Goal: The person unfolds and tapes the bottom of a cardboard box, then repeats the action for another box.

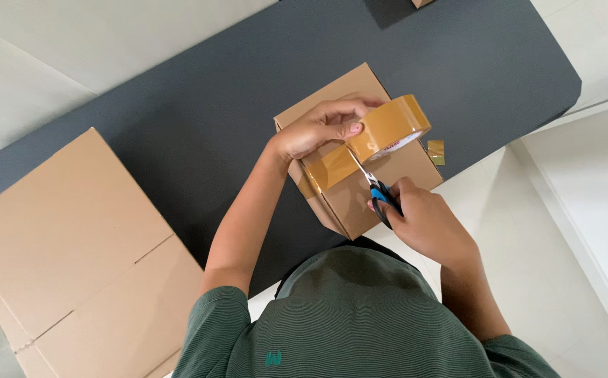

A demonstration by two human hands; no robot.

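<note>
Cardboard, big flattened box (73, 245) lying far left on dark grey matte table (178, 126), well apart from work. Small cardboard box (360, 189) sitting mid-table near edge. My left hand (318, 126) gripping brown tape roll (391, 126) over box, glossy strip running down onto lid. My right hand (423, 220) closing round blue-handled scissors (374, 185), blades parting at strip. Small tape scrap (435, 151) sticking on table just right.
</note>
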